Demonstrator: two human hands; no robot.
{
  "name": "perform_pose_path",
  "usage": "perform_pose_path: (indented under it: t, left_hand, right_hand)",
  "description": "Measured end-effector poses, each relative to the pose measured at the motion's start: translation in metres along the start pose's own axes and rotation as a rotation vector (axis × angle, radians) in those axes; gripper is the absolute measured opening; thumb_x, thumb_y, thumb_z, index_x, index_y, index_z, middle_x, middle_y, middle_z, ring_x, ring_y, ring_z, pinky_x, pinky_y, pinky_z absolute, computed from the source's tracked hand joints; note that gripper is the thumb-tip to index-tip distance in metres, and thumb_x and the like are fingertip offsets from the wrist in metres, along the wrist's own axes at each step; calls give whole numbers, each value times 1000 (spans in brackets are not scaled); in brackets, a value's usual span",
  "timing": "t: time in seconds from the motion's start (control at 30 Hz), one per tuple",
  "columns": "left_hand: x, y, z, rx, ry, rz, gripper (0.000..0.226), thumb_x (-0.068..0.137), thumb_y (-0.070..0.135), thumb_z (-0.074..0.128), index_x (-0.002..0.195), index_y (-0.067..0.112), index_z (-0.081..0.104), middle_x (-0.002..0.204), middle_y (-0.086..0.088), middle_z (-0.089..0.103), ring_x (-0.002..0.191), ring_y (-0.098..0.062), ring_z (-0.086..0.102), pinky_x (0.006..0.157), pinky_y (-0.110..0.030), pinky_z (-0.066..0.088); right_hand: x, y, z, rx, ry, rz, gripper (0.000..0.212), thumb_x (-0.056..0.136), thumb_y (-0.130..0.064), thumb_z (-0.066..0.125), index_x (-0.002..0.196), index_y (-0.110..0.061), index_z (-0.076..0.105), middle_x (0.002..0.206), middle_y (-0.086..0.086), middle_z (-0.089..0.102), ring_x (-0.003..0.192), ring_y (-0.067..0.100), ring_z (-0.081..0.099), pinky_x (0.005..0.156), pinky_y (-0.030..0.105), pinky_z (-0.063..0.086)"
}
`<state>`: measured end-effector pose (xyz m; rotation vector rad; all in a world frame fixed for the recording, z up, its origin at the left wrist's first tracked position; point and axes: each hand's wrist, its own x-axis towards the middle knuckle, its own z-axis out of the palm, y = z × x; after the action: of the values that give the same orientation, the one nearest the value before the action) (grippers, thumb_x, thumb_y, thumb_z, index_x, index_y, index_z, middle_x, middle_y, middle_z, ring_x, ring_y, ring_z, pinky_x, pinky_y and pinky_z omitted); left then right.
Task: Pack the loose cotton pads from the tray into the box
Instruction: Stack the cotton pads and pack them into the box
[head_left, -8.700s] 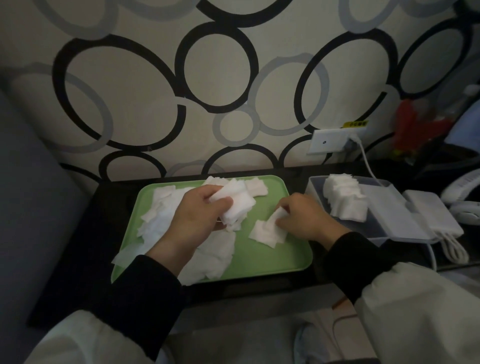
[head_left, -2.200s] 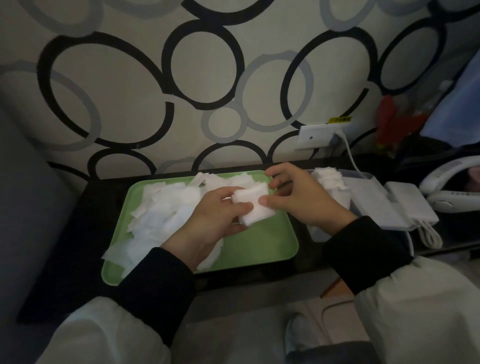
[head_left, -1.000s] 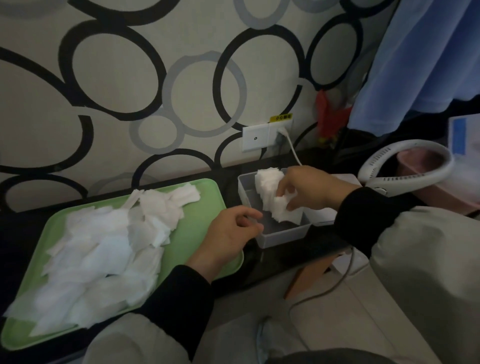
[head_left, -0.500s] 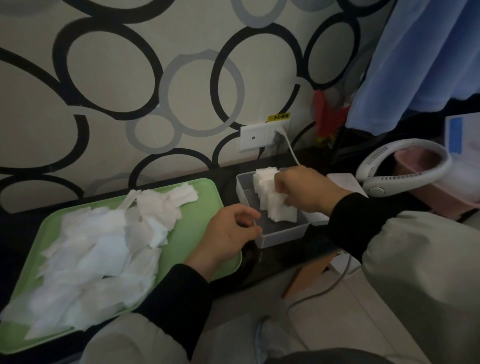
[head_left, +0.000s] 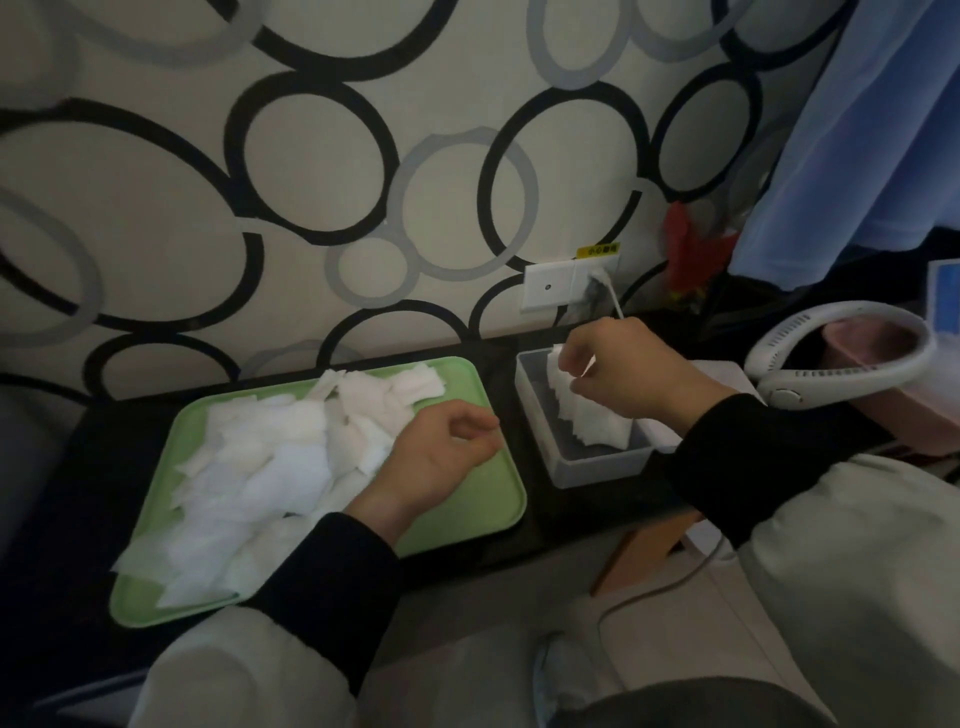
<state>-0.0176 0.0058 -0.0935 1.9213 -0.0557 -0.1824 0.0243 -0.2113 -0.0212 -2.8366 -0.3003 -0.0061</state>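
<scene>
Cotton pads (head_left: 587, 421) are being pinched by the right hand (head_left: 618, 374), seating them inside the box (head_left: 597, 470); the left hand (head_left: 441, 457), loosely curled and empty, is hovering over the tray (head_left: 467, 509) near its right edge. Gathering another bunch from the loose pile (head_left: 260, 467) is probably coming next.

Black inner cuffs (head_left: 332, 561) show beneath pale grey outer sleeves (head_left: 857, 571).

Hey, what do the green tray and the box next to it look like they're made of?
Green tray: probably plastic, smooth and matte, evenly coloured with a moulded, rounded rim.
Box: likely frosted, semi-clear plastic, going by its thin, straight, pale walls.
</scene>
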Motion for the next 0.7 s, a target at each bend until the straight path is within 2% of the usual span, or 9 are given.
perform_pose_path:
  t: [0.17, 0.2, 0.3, 0.37, 0.4, 0.47, 0.57, 0.63, 0.7]
  left_hand:
    - [-23, -2, -42, -16, 95, -32, 8, 89, 17, 71, 96, 21, 72, 89, 3, 70, 76, -12, 66, 64, -25, 48]
    - [-29, -3, -51, -19, 123, -34, 8, 89, 16, 70, 95, 21, 72, 87, 1, 70, 75, -12, 66, 63, -25, 49]
    - [-43, -7, -80, -25, 212, -39, 8, 90, 13, 67, 93, 20, 72, 86, -2, 72, 76, -16, 69, 61, -26, 50]
    - [-50, -11, -99, -31, 284, -46, 9, 90, 12, 67, 91, 19, 73, 86, -3, 73, 75, -16, 69, 58, -25, 49]
    - [-53, -14, -107, -39, 323, -48, 10, 89, 11, 66, 90, 18, 73, 86, -3, 73, 73, -16, 69, 57, -24, 48]
    - [-58, -20, -124, -50, 397, -50, 10, 89, 9, 66, 88, 17, 72, 85, -5, 73, 70, -14, 68, 55, -23, 47]
    - [-63, -25, -144, -106, 480, -78, 11, 92, 12, 63, 92, 19, 71, 87, -1, 74, 72, -13, 68, 57, -23, 47]
    - [-63, -26, -152, -158, 526, -101, 13, 93, 11, 60, 92, 19, 71, 86, 0, 74, 73, -14, 67, 59, -25, 46]
    - [-61, -28, -158, -187, 545, -110, 14, 93, 11, 60, 92, 20, 71, 85, -1, 74, 74, -16, 66, 60, -27, 47]
  right_hand:
    - [-7, -63, 13, 380, 14, -29, 12, 84, -13, 74, 96, -16, 72, 91, -4, 70, 82, 5, 64, 66, 6, 47]
    - [-4, -76, 20, 439, 3, -34, 11, 83, -13, 74, 93, -17, 72, 88, -3, 70, 80, 5, 65, 64, 6, 47]
    - [8, -103, 49, 569, -14, 5, 15, 84, -9, 70, 83, -23, 69, 83, -1, 71, 73, 10, 67, 67, 20, 53]
    - [16, -112, 72, 629, 13, 53, 19, 88, -4, 61, 85, -21, 68, 85, 1, 70, 73, 12, 66, 63, 18, 49]
    - [19, -112, 82, 627, 30, 69, 21, 88, -1, 57, 89, -19, 68, 90, 1, 68, 80, 15, 66, 66, 18, 47]
    - [27, -112, 100, 556, 25, 86, 30, 88, 4, 52, 107, -13, 67, 108, 3, 64, 101, 19, 62, 84, 21, 45]
    - [48, -107, 118, 403, 29, 85, 40, 89, 0, 54, 127, -12, 61, 132, 9, 54, 123, 27, 53, 104, 32, 40]
    - [64, -105, 124, 319, 29, 91, 40, 91, -9, 55, 130, -18, 58, 138, 11, 49, 126, 34, 48, 108, 45, 40]
    - [79, -109, 128, 248, 7, 130, 41, 94, -25, 55, 135, -20, 53, 140, 11, 46, 127, 37, 46, 106, 51, 39]
